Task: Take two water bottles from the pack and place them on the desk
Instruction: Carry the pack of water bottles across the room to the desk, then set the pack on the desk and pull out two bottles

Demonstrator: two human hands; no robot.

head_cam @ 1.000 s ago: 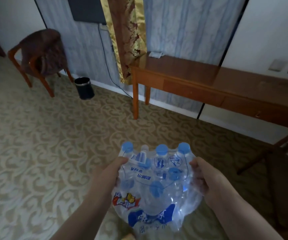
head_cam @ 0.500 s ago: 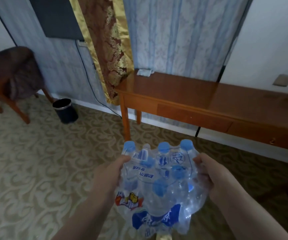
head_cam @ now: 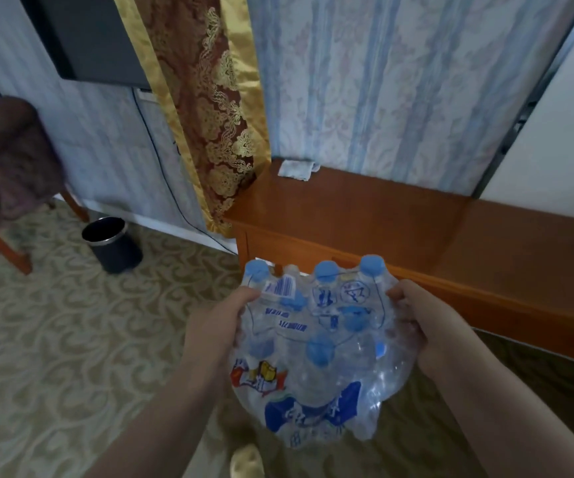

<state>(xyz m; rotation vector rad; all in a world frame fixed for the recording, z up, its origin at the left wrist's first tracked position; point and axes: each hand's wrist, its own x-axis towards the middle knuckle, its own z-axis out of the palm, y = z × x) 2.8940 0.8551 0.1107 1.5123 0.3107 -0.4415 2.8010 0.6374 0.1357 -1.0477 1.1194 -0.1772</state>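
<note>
**Pack in hand, no bottle out yet**

The shrink-wrapped pack of water bottles hangs in the air in front of the person, blue caps up and the film apparently unbroken. It is carried from both sides: the left hand is clamped on the pack's left edge, thumb pressed on the film near the barcode label, and the right hand grips the right edge with fingers curled into the wrap. The two hands are well apart, with the pack between them.

Just beyond the pack stands the wooden worktop, bare except for a small white folded item at its back edge by the wall. No bottle stands on it. To the left, on the patterned carpet, are a dark waste bin and a chair.

The task looks to be at its start: the pack is near the worktop, but the film must be opened, two bottles pulled free and both set down.
</note>
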